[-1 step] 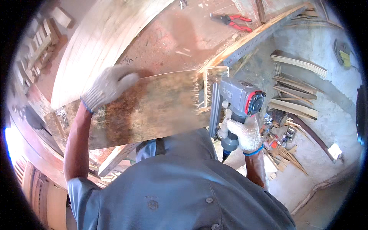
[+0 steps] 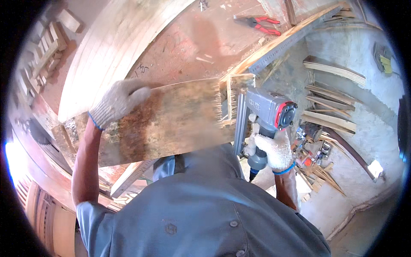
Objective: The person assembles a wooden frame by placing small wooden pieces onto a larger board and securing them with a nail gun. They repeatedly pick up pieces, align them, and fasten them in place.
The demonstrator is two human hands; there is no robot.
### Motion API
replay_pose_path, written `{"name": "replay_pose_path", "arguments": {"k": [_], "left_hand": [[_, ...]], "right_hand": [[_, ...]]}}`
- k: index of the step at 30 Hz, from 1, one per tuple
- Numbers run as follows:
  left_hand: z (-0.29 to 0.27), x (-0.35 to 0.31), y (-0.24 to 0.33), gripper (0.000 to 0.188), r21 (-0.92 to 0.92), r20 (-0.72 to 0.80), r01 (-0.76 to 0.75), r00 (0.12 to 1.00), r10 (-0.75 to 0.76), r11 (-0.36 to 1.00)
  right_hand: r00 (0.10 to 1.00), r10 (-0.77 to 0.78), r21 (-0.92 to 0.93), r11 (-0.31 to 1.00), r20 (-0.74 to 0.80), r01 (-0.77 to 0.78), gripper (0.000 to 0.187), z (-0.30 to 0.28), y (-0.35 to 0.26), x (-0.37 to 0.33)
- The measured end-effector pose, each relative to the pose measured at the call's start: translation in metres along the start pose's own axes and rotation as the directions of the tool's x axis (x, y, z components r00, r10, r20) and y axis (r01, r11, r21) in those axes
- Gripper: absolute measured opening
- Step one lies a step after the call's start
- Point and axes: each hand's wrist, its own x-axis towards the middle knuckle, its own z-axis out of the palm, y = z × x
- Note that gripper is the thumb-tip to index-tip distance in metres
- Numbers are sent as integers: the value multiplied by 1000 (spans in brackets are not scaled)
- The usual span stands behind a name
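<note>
My left hand [image 2: 120, 102], in a white knit glove, is closed over the far edge of a stained wooden board [image 2: 180, 113], thumb to the right; its fingertips are partly hidden. My right hand [image 2: 276, 152], gloved the same way, grips the handle of a grey pneumatic nail gun [image 2: 263, 107] with a red-ringed end cap. The nail gun's long magazine stands beside the board's right end, near a narrow light-wood frame piece [image 2: 230, 100]. Whether the nose touches the wood is hidden.
A large curved pale wooden panel [image 2: 105, 55] lies beyond my left hand. Red-handled pliers [image 2: 265, 25] rest on the reddish work surface [image 2: 184, 47]. A long timber [image 2: 295, 38] runs away right. Wood strips [image 2: 336, 70], scraps [image 2: 327, 175] and small blocks [image 2: 53, 43] lie around.
My left hand has shifted very slightly down and left along the board's edge. The right hand and nail gun look almost the same.
</note>
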Motion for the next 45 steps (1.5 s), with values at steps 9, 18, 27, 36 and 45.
{"name": "replay_pose_path", "arguments": {"k": [9, 18, 27, 36, 45], "left_hand": [[-11, -35, 10, 43, -109, -87, 364, 924, -374, 925], [-61, -73, 70, 38, -63, -549, 359, 767, -333, 931], [25, -71, 131, 32, 52, -669, 394, 696, -261, 918], [-1, -97, 145, 26, 239, -295, 333, 920, -258, 912], [-144, 38, -2, 52, 83, -669, 410, 699, -254, 908]], "right_hand": [[999, -37, -111, 993, -28, 34, 42, -36, 0, -17], [981, -154, 6, 988, 122, 155, 39, -65, -22, 14], [924, -321, 189, 940, 205, 285, 18, -72, -91, 54], [879, -423, 67, 906, 219, 419, 12, -50, -119, 83], [918, -383, -45, 920, 102, 389, 33, -45, -108, 64]]}}
